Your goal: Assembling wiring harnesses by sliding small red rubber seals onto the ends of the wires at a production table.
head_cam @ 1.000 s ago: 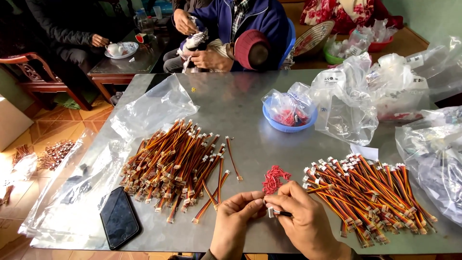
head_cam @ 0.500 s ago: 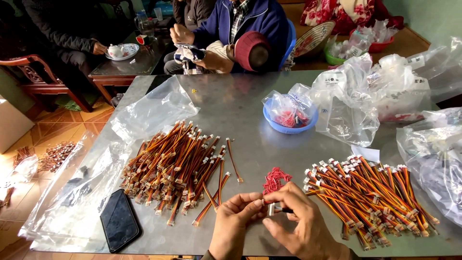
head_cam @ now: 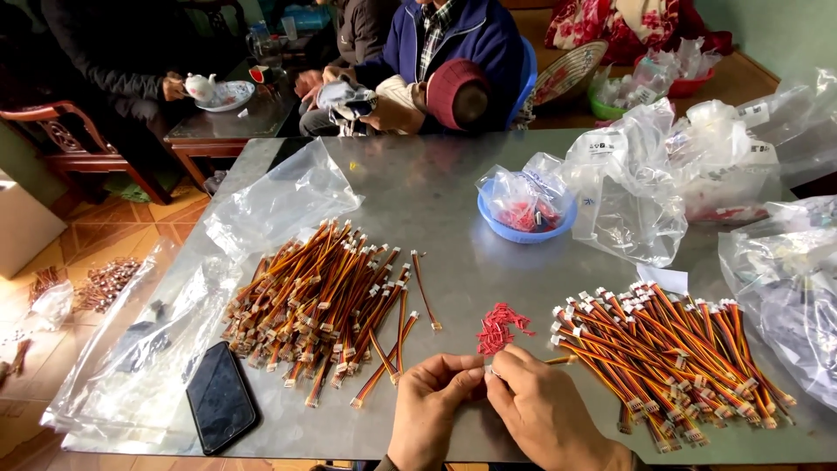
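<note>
Here, near the front edge of the surface (head_cam: 453,201), the left hand (head_cam: 433,410) and right hand (head_cam: 545,419) pinch one wire lead's (head_cam: 559,358) connector end between fingertips; keeping it steady and close to the small red parts (head_cam: 499,326) should help.

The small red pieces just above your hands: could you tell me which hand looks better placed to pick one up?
Probably the right hand: the small red pieces lie just above its fingertips, while the left hand sits further left.
</note>
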